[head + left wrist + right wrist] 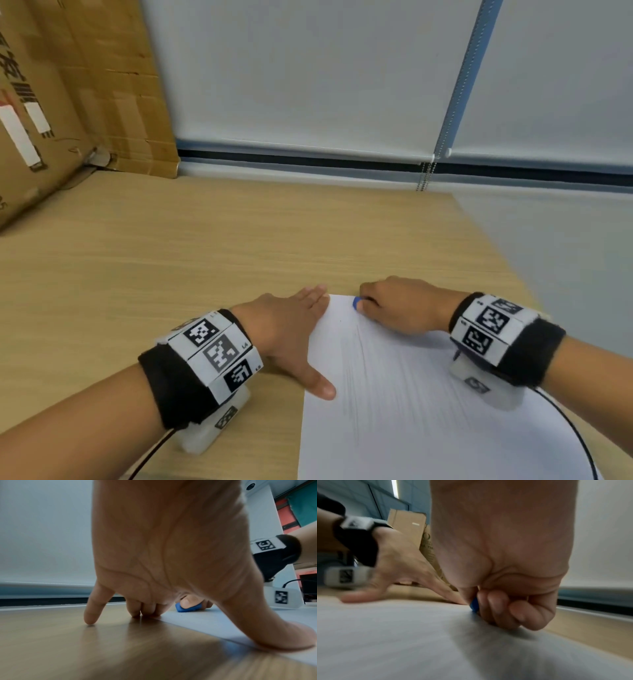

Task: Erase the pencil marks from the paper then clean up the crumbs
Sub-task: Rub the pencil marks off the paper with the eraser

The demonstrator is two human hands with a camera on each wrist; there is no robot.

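Pinching a small blue eraser (356,303), the right hand (397,305) rubs the far edge of a white paper sheet (411,411) on the wooden desk (171,257). Flat-fingered, the left hand (294,329) pins the sheet's left edge. Faint pencil streaks (356,387) remain, so erasing seems unfinished; crumb cleanup is still ahead.

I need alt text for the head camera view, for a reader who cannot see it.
A right hand pinches a small blue eraser against the far edge of a white paper on a wooden table. The left hand lies flat across the paper's left edge; a cardboard box stands far left.
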